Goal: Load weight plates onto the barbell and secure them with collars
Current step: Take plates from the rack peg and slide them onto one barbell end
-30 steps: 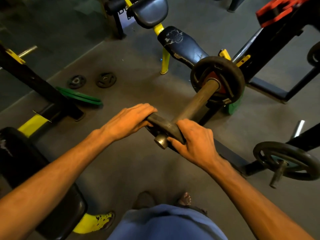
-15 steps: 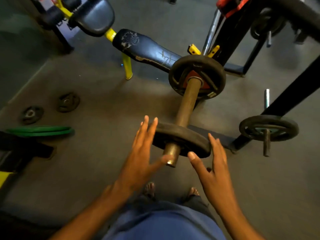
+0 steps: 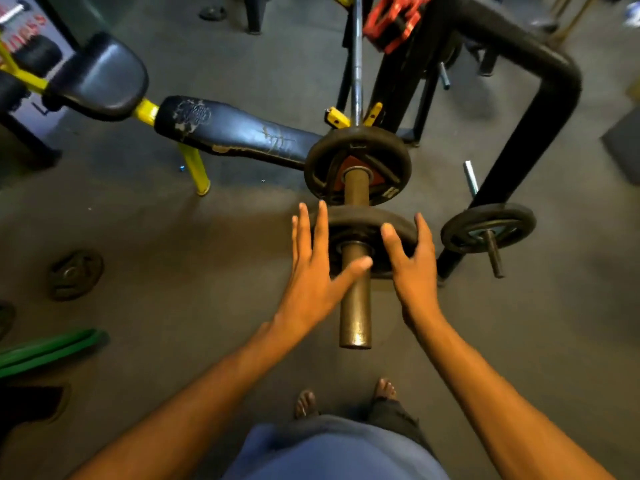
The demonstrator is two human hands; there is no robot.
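The barbell's brown sleeve (image 3: pixel 356 306) points toward me, its end bare. A small black plate (image 3: pixel 356 220) sits partway along the sleeve. Farther in, a larger black plate with a red hub (image 3: pixel 358 166) rests against the bar's collar. My left hand (image 3: pixel 313 268) lies flat with fingers spread against the small plate's left face, thumb across the sleeve. My right hand (image 3: pixel 408 258) presses open-palmed on the plate's right side, fingers curled over its rim. No loose collar is in my hands.
A black plate hangs on a storage peg (image 3: pixel 488 225) at right. A padded bench (image 3: pixel 235 131) with yellow legs stands to the left. Small plates (image 3: pixel 74 274) and green plates (image 3: pixel 48 349) lie on the floor at left. A black rack frame (image 3: pixel 540 109) rises at right. Red collars (image 3: pixel 394 20) sit up top.
The small plate has slid from the sleeve's tip farther along toward the big plate. My hands went from gripping its rim to pushing it with open palms.
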